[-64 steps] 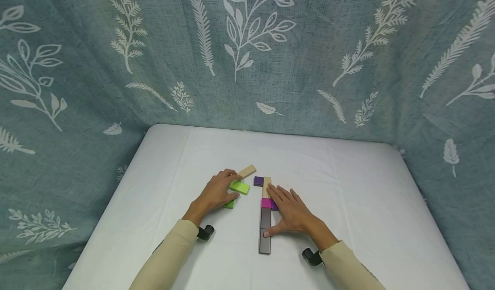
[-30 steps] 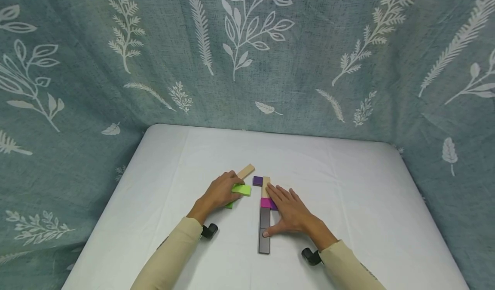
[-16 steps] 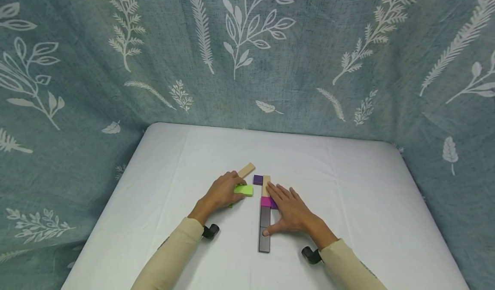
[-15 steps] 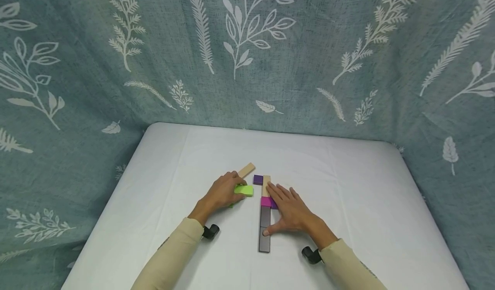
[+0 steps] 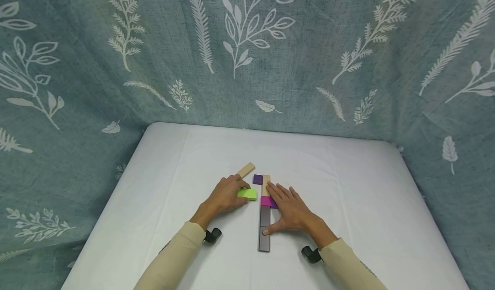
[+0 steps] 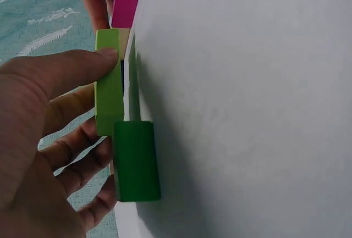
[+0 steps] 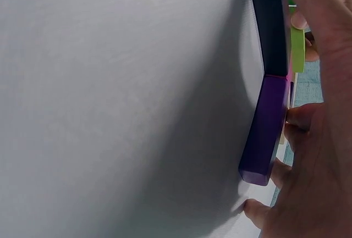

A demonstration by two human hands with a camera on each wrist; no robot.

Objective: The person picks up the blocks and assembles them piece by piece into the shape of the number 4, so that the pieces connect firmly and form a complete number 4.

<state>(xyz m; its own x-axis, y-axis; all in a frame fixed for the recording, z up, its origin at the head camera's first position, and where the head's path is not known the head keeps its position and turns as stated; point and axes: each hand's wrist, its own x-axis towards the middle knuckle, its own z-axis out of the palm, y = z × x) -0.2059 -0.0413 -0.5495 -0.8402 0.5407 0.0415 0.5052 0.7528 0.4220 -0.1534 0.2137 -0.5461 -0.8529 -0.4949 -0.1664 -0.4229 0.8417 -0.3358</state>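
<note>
My left hand (image 5: 228,194) pinches a light green wooden block (image 5: 248,194) between thumb and fingers, left of a row of blocks and apart from it. In the left wrist view a dark green block (image 6: 137,161) sits by the lower fingers; the head view hides it. My right hand (image 5: 290,208) lies spread along the row's right side. Its fingertips touch the plain wooden block (image 5: 266,187), and its thumb rests on the nearer grey block (image 5: 264,240). Between lie a magenta block (image 5: 265,201) and another grey block (image 5: 264,217). A purple block (image 7: 267,133) is partly under the right hand.
Another purple block (image 5: 258,179) adjoins the row's far end on the left. A loose plain wooden block (image 5: 246,169) lies slanted beyond the left hand. White cloth covers the table (image 5: 348,187), and a patterned teal curtain (image 5: 301,58) hangs behind and at the sides.
My left hand has taken hold of the light green block and moved it right, closer to the row. The dark green block has passed out of sight in the head view. My right hand stays put.
</note>
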